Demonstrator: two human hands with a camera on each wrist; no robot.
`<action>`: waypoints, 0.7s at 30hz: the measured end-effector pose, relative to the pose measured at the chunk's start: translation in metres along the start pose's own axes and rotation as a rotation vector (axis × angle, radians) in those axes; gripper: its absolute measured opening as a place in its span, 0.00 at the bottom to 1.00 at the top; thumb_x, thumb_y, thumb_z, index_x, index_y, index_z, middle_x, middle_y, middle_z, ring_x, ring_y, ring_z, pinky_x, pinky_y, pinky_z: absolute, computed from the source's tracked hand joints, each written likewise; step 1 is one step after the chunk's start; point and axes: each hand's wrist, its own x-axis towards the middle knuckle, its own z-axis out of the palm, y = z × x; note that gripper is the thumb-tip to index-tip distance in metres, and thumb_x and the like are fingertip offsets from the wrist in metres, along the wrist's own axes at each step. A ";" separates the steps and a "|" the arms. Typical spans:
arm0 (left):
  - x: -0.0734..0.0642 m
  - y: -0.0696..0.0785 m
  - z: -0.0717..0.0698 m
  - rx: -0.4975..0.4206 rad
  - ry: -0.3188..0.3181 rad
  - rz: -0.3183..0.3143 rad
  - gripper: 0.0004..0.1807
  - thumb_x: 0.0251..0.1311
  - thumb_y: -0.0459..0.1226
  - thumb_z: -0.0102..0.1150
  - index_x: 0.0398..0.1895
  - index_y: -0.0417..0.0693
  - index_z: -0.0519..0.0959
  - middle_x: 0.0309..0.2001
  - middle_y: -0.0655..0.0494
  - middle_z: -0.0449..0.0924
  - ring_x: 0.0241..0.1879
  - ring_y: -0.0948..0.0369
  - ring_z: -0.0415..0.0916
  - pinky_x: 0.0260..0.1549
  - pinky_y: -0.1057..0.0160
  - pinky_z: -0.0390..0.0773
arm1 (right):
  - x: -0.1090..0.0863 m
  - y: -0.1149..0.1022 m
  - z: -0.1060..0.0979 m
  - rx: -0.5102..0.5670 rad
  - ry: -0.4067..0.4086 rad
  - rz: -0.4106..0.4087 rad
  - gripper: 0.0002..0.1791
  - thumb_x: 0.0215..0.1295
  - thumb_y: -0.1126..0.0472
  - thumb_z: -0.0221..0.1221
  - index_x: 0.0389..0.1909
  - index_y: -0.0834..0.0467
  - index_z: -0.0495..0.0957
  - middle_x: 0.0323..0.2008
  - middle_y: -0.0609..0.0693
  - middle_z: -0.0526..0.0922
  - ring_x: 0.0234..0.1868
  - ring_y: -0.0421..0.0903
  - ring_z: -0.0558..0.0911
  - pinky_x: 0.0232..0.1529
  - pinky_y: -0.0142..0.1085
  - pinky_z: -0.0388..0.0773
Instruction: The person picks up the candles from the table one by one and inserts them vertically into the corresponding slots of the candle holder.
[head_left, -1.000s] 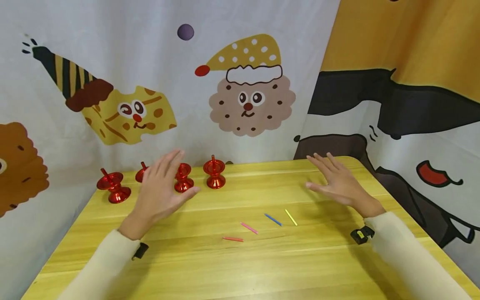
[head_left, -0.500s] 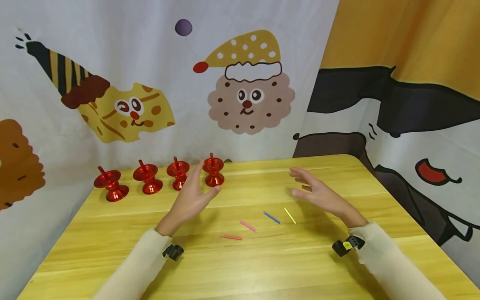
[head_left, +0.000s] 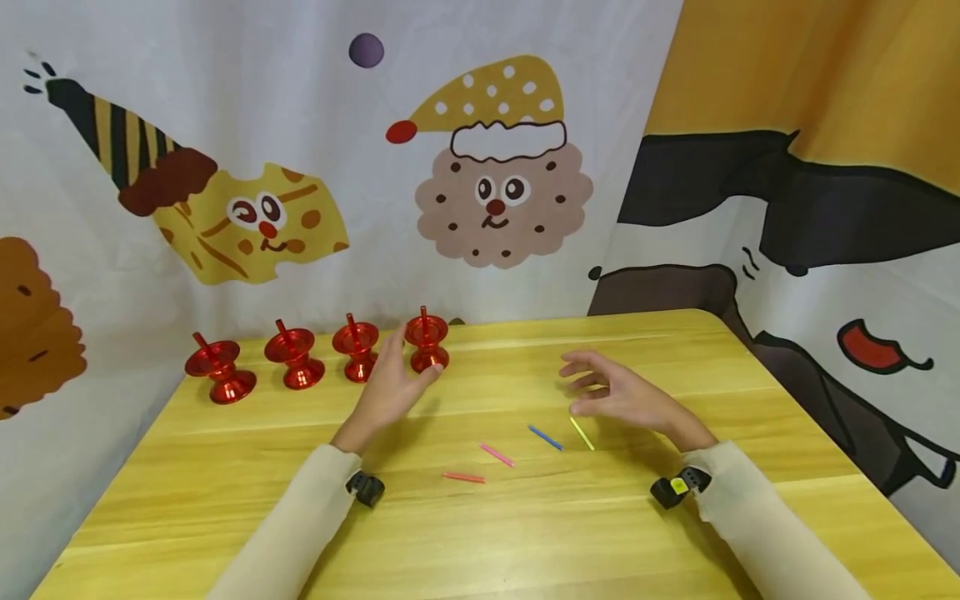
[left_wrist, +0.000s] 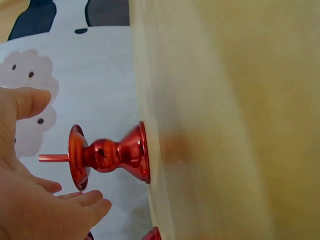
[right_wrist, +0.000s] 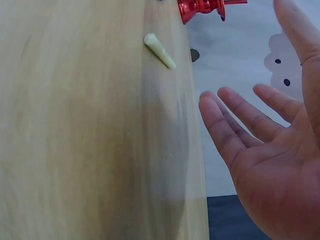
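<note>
In the head view my left hand [head_left: 388, 390] hovers over the table with thumb and fingers apart. It is nearest the rightmost red candle holder [head_left: 430, 358], which stands upright between thumb and fingers in the left wrist view, apparently untouched. My right hand [head_left: 618, 396] hangs above the yellow stick [head_left: 582, 434], fingers loosely bent and holding nothing. That stick, perhaps a small candle, lies apart from the fingers in the right wrist view. Left of it lie a blue stick [head_left: 546, 438], a pink stick [head_left: 497, 455] and an orange-red stick [head_left: 464, 477].
Three more red candle holders, left [head_left: 227, 375], middle [head_left: 300, 367] and right [head_left: 357, 340], stand in a row along the table's back left. Behind the wooden table [head_left: 480, 542] hangs a curtain [head_left: 300, 83] with cartoon prints. Each wrist wears a small black device.
My left hand has moved right, from in front of the middle holders to beside the rightmost one. My right hand has come left and lower toward the yellow stick, its fingers bending more.
</note>
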 end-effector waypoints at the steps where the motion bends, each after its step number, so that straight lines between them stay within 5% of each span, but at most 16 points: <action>1: 0.003 0.000 0.000 -0.007 0.000 -0.006 0.55 0.76 0.49 0.66 0.90 0.35 0.44 0.87 0.33 0.46 0.83 0.34 0.54 0.76 0.29 0.60 | 0.000 0.001 0.000 0.011 -0.008 0.006 0.43 0.74 0.62 0.72 0.82 0.67 0.61 0.71 0.71 0.74 0.69 0.70 0.78 0.68 0.54 0.79; 9: 0.021 -0.009 -0.009 -0.203 -0.040 -0.114 0.55 0.77 0.49 0.64 0.90 0.37 0.41 0.88 0.35 0.45 0.81 0.35 0.59 0.73 0.36 0.71 | -0.004 0.010 -0.003 0.082 -0.094 0.042 0.46 0.71 0.68 0.74 0.81 0.73 0.59 0.68 0.73 0.75 0.66 0.69 0.80 0.67 0.47 0.81; 21: 0.042 -0.013 -0.007 -0.382 -0.113 -0.202 0.52 0.80 0.45 0.62 0.92 0.45 0.39 0.89 0.37 0.42 0.83 0.37 0.54 0.80 0.37 0.57 | -0.008 0.011 -0.011 0.035 -0.120 0.095 0.37 0.69 0.69 0.74 0.73 0.74 0.67 0.57 0.70 0.80 0.53 0.61 0.85 0.54 0.37 0.84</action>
